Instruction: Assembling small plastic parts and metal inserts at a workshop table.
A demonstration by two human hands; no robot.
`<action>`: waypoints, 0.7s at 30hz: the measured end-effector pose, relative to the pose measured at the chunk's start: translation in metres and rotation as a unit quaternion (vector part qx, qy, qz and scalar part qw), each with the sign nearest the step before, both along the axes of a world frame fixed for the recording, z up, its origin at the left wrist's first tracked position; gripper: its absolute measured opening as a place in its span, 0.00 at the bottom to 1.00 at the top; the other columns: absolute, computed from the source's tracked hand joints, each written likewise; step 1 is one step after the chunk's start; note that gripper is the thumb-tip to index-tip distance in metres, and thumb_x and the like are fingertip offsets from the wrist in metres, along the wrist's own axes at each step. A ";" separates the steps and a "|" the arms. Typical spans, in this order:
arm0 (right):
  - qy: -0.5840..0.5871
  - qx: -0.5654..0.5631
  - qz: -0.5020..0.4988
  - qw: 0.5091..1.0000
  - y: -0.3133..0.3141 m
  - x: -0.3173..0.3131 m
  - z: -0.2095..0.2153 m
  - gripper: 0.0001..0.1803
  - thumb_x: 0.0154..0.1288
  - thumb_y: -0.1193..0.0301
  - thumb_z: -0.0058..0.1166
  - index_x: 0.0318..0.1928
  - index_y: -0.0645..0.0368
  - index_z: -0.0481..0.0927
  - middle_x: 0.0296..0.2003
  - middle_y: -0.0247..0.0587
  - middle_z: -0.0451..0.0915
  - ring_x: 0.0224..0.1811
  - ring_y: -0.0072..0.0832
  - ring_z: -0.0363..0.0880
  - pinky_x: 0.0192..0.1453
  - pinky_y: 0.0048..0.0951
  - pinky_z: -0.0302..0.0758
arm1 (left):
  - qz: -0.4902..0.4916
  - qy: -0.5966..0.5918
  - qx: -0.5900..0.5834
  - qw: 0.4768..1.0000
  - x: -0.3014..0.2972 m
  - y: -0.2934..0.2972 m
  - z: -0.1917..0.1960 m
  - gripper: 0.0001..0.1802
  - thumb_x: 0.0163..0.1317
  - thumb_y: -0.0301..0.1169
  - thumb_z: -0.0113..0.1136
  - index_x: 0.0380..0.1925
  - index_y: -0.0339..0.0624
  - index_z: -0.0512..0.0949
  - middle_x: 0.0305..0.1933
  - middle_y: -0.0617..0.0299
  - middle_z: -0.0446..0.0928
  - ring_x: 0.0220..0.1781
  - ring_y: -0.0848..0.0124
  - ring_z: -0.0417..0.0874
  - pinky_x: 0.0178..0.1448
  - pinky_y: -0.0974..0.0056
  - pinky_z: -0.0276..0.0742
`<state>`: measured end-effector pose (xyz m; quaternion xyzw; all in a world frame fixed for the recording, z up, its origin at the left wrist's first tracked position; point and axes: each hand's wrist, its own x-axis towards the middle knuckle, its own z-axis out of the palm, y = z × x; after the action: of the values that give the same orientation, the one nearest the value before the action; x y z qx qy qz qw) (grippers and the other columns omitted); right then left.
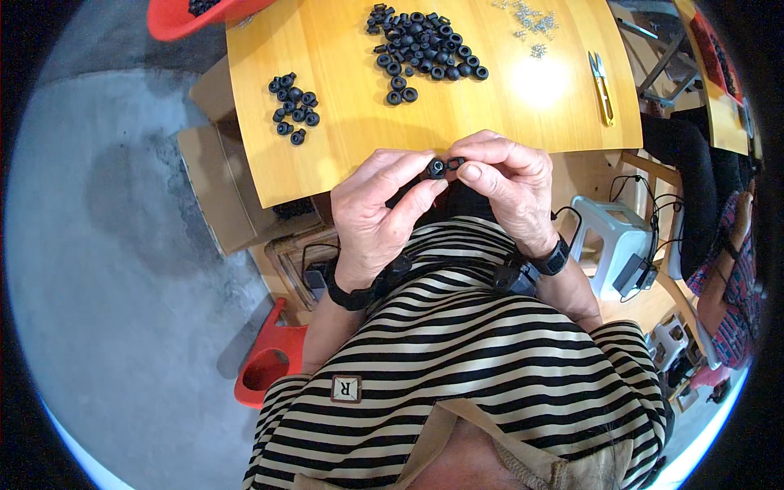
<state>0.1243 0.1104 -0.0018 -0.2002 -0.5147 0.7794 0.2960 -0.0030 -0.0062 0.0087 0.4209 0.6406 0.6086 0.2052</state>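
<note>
Black ring-shaped part (436, 168), small and round, held just in front of the near edge of the wooden table (343, 147), above the person's striped shirt (474, 343). Its central hole faces up toward the camera, so the axis through the hole points roughly upward; being round, it shows no clear long axis. A second, smaller black piece (456, 162) sits touching its right side.

Left hand (377, 208): thumb and forefinger closed on the ring-shaped part, remaining fingers curled loosely beneath. Right hand (508, 186): thumb and forefinger pinched on the smaller black piece, other fingers bent inward. Fingertips of both hands meet at the parts. Both wrists carry black bands.

On the table, well apart from the hands: a large pile of similar black rings (425, 45) at the far middle, a smaller cluster (293, 106) to the left, small pale metal bits (527, 20) at the far right, yellow-handled snips (601, 86) near the right edge.
</note>
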 end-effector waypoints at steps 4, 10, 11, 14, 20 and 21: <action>-0.015 0.063 0.000 0.998 0.001 0.002 0.004 0.08 0.60 0.80 0.62 0.41 0.64 0.85 0.37 0.42 0.83 0.32 0.20 0.78 0.35 0.19 0.76 | -0.002 0.035 -0.005 0.999 -0.001 -0.001 0.004 0.18 0.48 0.17 0.70 0.42 0.36 0.82 0.36 0.54 0.82 0.36 0.65 0.84 0.40 0.66 0.79; -0.030 0.066 -0.006 0.997 -0.001 0.003 0.008 0.08 0.60 0.80 0.63 0.40 0.64 0.86 0.36 0.43 0.83 0.30 0.19 0.78 0.32 0.18 0.75 | -0.002 0.066 -0.004 0.998 -0.001 0.000 0.005 0.19 0.47 0.17 0.71 0.42 0.36 0.82 0.36 0.54 0.82 0.36 0.63 0.84 0.40 0.65 0.79; -0.032 0.073 -0.006 0.997 0.000 0.003 0.007 0.07 0.60 0.80 0.63 0.40 0.64 0.86 0.36 0.43 0.83 0.29 0.19 0.78 0.32 0.18 0.75 | -0.001 0.070 -0.003 0.998 -0.001 0.000 0.005 0.19 0.47 0.17 0.71 0.42 0.36 0.82 0.36 0.54 0.82 0.36 0.63 0.84 0.40 0.65 0.79; -0.036 0.085 -0.007 0.996 0.000 0.003 0.007 0.07 0.60 0.79 0.63 0.40 0.64 0.86 0.36 0.43 0.83 0.28 0.19 0.78 0.31 0.18 0.75 | -0.002 0.079 -0.011 0.997 -0.001 0.000 0.006 0.19 0.46 0.18 0.71 0.41 0.36 0.82 0.36 0.54 0.82 0.36 0.63 0.84 0.40 0.65 0.79; -0.046 0.108 -0.007 0.993 0.001 0.003 0.009 0.07 0.60 0.79 0.63 0.40 0.64 0.86 0.36 0.43 0.84 0.28 0.19 0.78 0.30 0.18 0.74 | 0.001 0.101 -0.025 0.995 0.000 0.001 0.008 0.19 0.46 0.18 0.71 0.41 0.37 0.82 0.35 0.55 0.82 0.37 0.62 0.84 0.40 0.64 0.79; -0.049 0.112 -0.006 0.992 0.001 0.003 0.009 0.07 0.59 0.79 0.63 0.40 0.64 0.86 0.35 0.43 0.84 0.28 0.18 0.78 0.30 0.18 0.74 | 0.001 0.101 -0.025 0.995 0.000 0.001 0.009 0.19 0.46 0.18 0.71 0.41 0.37 0.82 0.35 0.55 0.82 0.37 0.62 0.84 0.40 0.64 0.79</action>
<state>0.1271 0.1111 0.0075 -0.2068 -0.6119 0.7041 0.2951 -0.0032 -0.0055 0.0174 0.4738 0.6738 0.5469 0.1494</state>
